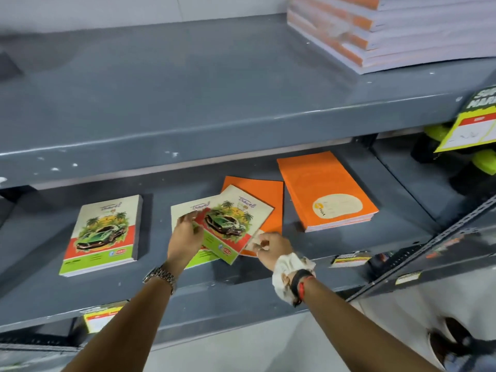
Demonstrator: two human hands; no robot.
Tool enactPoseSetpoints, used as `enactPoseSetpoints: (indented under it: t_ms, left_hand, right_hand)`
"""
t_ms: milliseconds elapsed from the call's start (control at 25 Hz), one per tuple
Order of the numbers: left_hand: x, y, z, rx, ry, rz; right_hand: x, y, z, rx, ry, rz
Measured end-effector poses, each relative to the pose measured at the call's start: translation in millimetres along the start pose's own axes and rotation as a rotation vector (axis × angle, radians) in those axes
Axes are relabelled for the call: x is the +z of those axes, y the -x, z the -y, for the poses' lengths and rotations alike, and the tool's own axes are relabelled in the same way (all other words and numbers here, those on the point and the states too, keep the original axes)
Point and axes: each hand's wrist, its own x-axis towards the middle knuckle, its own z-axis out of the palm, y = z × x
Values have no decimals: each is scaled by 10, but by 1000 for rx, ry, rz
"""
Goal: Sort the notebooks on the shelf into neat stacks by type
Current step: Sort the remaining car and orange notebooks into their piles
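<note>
On the lower grey shelf (335,242) a neat stack of car-cover "travel" notebooks (104,234) lies at the left. In the middle, two loose travel notebooks overlap: a tilted upper one (236,224) rests on a lower one (188,210) and on a loose orange notebook (265,200). My left hand (185,237) grips the left edge of the tilted travel notebook. My right hand (271,245) pinches the near corner of the loose orange notebook, next to the tilted notebook's lower edge. A neat stack of orange notebooks (327,191) lies to the right.
The upper grey shelf (188,103) overhangs the lower one and carries a tall stack of orange-spined pads (389,30) at the right. A yellow price sign (472,124) hangs at the right, with green toy wheels (483,162) behind. Small price labels (349,260) line the shelf's front edge.
</note>
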Motion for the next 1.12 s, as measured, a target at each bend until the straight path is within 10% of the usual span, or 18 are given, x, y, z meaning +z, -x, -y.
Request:
enactPoseSetpoints:
  t_ms: [440,1120]
  left_hand:
    - [-627,144,643,62,159,-13]
    - [-1445,368,2096,-170,81,-277]
  right_hand:
    - [710,62,719,219,-521,-103]
    - [2024,17,2190,-112,-235,104]
